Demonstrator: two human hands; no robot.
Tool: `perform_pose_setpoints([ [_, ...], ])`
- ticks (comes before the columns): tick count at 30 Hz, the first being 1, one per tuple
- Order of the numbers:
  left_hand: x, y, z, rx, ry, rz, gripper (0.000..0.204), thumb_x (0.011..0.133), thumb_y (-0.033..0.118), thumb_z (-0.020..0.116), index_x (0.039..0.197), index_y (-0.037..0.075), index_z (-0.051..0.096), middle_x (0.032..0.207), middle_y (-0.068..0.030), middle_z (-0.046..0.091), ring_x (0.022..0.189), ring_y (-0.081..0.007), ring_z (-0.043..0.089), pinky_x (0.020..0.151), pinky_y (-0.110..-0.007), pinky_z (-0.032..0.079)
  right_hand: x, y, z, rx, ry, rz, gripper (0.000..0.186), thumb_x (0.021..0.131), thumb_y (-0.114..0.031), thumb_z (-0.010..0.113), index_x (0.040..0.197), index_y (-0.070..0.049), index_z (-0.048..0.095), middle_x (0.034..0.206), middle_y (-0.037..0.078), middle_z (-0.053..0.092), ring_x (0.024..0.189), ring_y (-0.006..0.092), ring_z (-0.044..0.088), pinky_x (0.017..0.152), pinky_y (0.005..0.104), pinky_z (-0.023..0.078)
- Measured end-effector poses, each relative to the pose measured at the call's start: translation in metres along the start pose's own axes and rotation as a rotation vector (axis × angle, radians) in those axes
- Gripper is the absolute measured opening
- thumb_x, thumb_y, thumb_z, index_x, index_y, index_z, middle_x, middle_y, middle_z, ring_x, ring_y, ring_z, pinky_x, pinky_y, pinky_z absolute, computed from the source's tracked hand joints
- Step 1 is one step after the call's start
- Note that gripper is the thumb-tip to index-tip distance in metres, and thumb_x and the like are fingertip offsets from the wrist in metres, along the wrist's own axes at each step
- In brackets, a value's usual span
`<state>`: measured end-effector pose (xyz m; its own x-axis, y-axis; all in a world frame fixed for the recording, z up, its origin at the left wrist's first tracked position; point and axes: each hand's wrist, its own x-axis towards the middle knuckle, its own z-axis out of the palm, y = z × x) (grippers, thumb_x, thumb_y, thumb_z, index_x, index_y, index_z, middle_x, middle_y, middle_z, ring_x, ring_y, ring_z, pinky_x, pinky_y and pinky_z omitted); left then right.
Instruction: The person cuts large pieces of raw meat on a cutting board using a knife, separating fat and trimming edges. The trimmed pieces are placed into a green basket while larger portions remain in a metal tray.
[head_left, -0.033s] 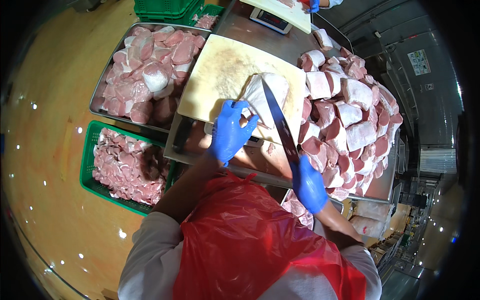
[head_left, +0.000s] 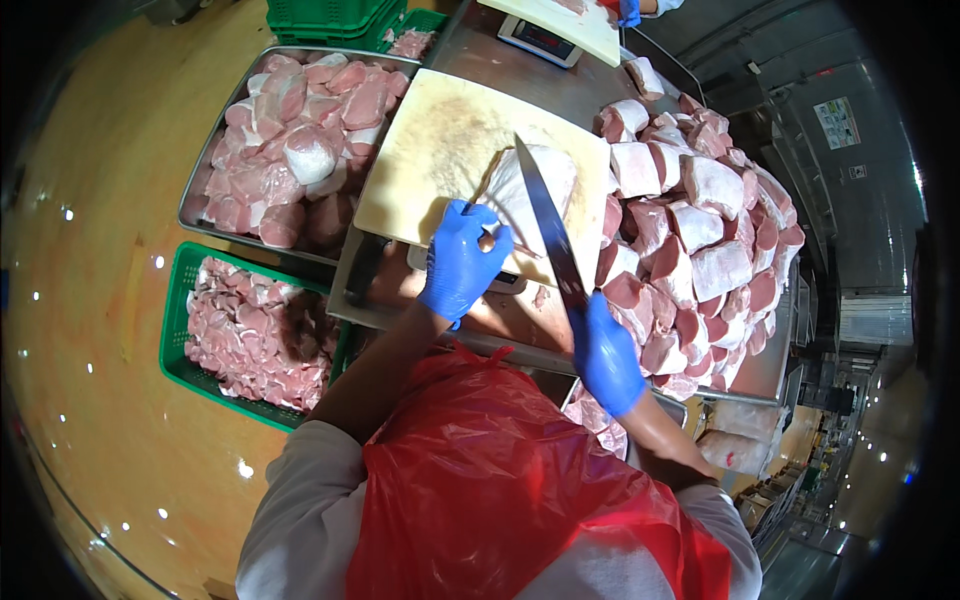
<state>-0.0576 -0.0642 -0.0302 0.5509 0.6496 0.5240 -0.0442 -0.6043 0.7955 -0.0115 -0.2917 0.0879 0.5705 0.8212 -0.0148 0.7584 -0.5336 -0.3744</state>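
Observation:
A block of raw meat with a white fat layer (head_left: 520,205) lies on the pale cutting board (head_left: 420,140). Blue-gloved, my left hand (head_left: 464,262) is at the block's near left edge, its thumb and forefinger curled together in a pinch on that edge. The fingertips are partly hidden by the glove. My right hand (head_left: 608,355), also gloved in blue, is wrapped round the handle of a long knife (head_left: 550,222). The blade slants up and left over the right part of the block, tip toward the board's far side. Whether blade and meat touch, I cannot tell.
To the right is a large heap of meat blocks (head_left: 695,240). A metal tray (head_left: 190,190) of meat pieces stands left of the board, with a green crate (head_left: 172,330) of smaller pieces nearer. A scale (head_left: 540,42) and another person's gloved hand (head_left: 628,12) are beyond.
My right hand and the knife have shifted slightly left and away from me, the tip moving further over the board. My left thumb and forefinger have drawn closer together. The meat block stays put.

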Motion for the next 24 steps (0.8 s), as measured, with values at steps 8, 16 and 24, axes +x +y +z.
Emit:
perform_pose_setpoints([
  [8,-0.007,0.004,0.001,-0.395,0.054,-0.354,0.017,0.078,-0.002,0.075,0.09,0.002,0.064,0.083,-0.0101,0.061,0.069,-0.0175,0.061,0.064,-0.031,0.052,0.106,-0.042,0.048,0.027,0.075,0.069,0.017,0.092,-0.001,0.051,0.105,0.001,0.041,0.085,0.031,0.064,0.075,0.0509,0.065,0.064,0.0575,0.052],
  [16,-0.01,-0.011,0.003,-0.321,0.06,-0.295,0.015,0.074,-0.009,0.071,0.087,-0.002,0.067,0.08,-0.0015,0.063,0.072,-0.0065,0.057,0.066,-0.024,0.05,0.107,-0.035,0.051,0.01,0.078,0.041,0.021,0.09,0.0,0.053,0.108,0.002,0.042,0.087,0.031,0.064,0.076,0.0494,0.066,0.064,0.0561,0.053],
  [24,0.0,-0.014,-0.013,-0.101,0.076,-0.245,0.011,0.074,-0.004,0.074,0.082,0.0,0.067,0.072,-0.0013,0.062,0.068,-0.0061,0.055,0.062,-0.025,0.049,0.018,-0.004,0.042,-0.261,-0.311,0.153,0.021,0.093,-0.004,0.05,0.112,0.0,0.043,0.088,0.027,0.066,0.072,0.044,0.07,0.061,0.0512,0.057],
])
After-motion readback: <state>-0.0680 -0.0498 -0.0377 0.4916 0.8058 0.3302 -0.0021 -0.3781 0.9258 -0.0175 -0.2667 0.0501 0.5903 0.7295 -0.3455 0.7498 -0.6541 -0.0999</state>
